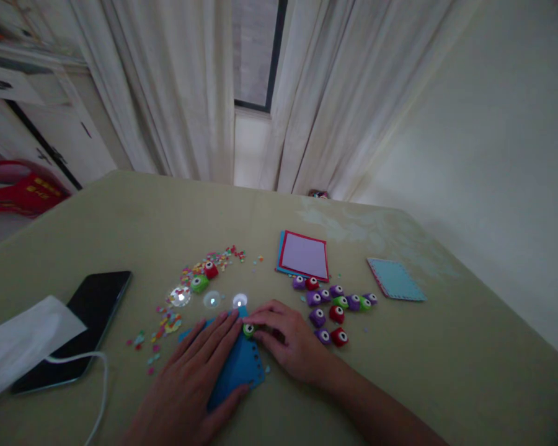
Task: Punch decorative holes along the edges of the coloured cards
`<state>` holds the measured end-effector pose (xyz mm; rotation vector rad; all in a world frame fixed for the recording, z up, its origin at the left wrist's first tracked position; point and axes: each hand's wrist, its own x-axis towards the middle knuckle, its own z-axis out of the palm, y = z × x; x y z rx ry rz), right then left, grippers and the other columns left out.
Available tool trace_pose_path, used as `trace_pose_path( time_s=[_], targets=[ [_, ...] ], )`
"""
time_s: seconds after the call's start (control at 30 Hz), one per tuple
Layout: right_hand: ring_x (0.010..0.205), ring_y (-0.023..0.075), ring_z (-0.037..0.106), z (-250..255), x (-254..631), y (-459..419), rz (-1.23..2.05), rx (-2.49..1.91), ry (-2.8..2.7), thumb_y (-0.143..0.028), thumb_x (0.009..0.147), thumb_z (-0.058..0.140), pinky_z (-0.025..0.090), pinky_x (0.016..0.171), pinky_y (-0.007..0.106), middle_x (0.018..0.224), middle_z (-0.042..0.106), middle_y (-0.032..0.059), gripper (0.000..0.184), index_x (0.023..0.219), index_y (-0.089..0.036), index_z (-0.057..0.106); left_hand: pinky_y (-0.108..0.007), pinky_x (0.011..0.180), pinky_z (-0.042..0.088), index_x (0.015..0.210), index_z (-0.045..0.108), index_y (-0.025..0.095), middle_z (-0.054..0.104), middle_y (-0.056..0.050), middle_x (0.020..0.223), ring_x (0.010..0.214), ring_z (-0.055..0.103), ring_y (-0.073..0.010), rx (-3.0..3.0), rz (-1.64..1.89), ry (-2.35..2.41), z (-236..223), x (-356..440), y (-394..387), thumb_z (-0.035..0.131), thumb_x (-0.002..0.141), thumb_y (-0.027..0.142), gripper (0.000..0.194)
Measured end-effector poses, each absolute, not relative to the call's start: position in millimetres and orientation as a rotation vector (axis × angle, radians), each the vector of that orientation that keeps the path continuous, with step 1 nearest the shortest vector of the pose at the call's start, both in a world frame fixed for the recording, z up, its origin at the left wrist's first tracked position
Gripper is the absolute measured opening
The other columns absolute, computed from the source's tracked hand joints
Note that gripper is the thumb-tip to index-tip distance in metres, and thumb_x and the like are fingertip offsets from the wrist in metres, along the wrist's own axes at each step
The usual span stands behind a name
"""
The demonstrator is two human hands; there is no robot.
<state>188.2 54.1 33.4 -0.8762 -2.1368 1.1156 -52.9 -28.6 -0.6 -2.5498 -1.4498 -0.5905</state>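
Observation:
My left hand (199,365) lies flat with outstretched fingers on a blue sheet (236,371), pressing it to the table. Small holes run along the sheet's right edge. At that edge, near the top, my right hand (291,341) pinches a small green paper punch (248,329) marked with a round eye. The punch's underside is hidden, so I cannot tell how far the sheet sits in it. Right of my right hand are several similar purple punches (317,318) and red punches (339,337), with a few green ones among them.
Paper confetti (170,323) is scattered left of the sheet, near clear round discs (211,300), another green punch (199,284) and a red one. Stacked coloured sheets (304,255) and a light-blue sheet (395,280) lie farther back. A phone (105,297), white paper (32,347) and cable (105,378) occupy the left.

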Motion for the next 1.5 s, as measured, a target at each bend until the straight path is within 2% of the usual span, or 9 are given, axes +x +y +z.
trace_pose_path(
  time_s=[0.37,0.87,1.0,1.17,1.37,1.5],
  targets=[
    [0.099,0.0188,0.070,39.3,191.4,55.1,1.181,-0.894,-2.137,-0.012,0.098,0.073,0.055,0.087,0.029,0.116,0.073,0.0078,0.035,0.130,-0.024,0.079,-0.042,0.120,0.044,0.170,0.034,0.021,0.048,-0.003,0.169,0.147,0.057,-0.0263,-2.537,-0.561,-1.420,-0.2,-53.2,-28.4,0.060,0.102,0.068,0.086],
    [0.098,0.0188,0.070,38.6,191.3,54.4,1.192,-0.886,-2.122,-0.013,0.098,0.072,0.055,0.085,0.030,0.117,0.072,0.0067,0.037,0.131,-0.028,0.078,-0.039,0.124,0.035,0.168,0.038,0.020,0.046,-0.003,0.170,0.149,0.053,-0.0249,-2.492,-0.554,-1.394,1.1,-52.3,-28.0,0.059,0.102,0.068,0.085],
    [0.095,0.0187,0.068,38.7,190.8,53.5,1.201,-0.902,-2.111,-0.015,0.098,0.071,0.055,0.084,0.031,0.117,0.072,0.0068,0.034,0.129,-0.028,0.078,-0.039,0.123,0.038,0.169,0.037,0.021,0.047,-0.003,0.170,0.149,0.054,-0.0254,-2.510,-0.572,-1.408,-0.1,-52.7,-28.4,0.061,0.101,0.068,0.086],
    [0.085,0.0166,0.063,37.6,191.8,53.3,1.195,-0.932,-2.012,-0.019,0.099,0.067,0.052,0.074,0.028,0.116,0.069,0.0067,0.029,0.126,-0.025,0.077,-0.041,0.118,0.047,0.170,0.034,0.021,0.051,-0.005,0.167,0.145,0.058,-0.0271,-2.521,-0.624,-1.437,1.4,-52.4,-28.3,0.062,0.101,0.065,0.086],
    [0.085,0.0173,0.061,36.5,193.4,54.3,1.153,-0.991,-1.975,-0.020,0.101,0.061,0.049,0.076,0.030,0.107,0.068,0.0058,0.025,0.122,-0.022,0.075,-0.041,0.118,0.050,0.167,0.040,0.026,0.058,-0.004,0.161,0.141,0.061,-0.0267,-2.528,-0.768,-1.498,10.3,-51.7,-27.1,0.061,0.105,0.054,0.071],
    [0.083,0.0164,0.062,37.2,192.1,51.5,1.175,-1.012,-1.985,-0.018,0.096,0.066,0.050,0.072,0.028,0.106,0.067,0.0050,0.029,0.124,-0.022,0.074,-0.042,0.117,0.050,0.165,0.043,0.030,0.062,-0.003,0.157,0.136,0.065,-0.0267,-2.527,-0.797,-1.547,8.0,-53.6,-26.4,0.061,0.106,0.052,0.066]
  ],
)
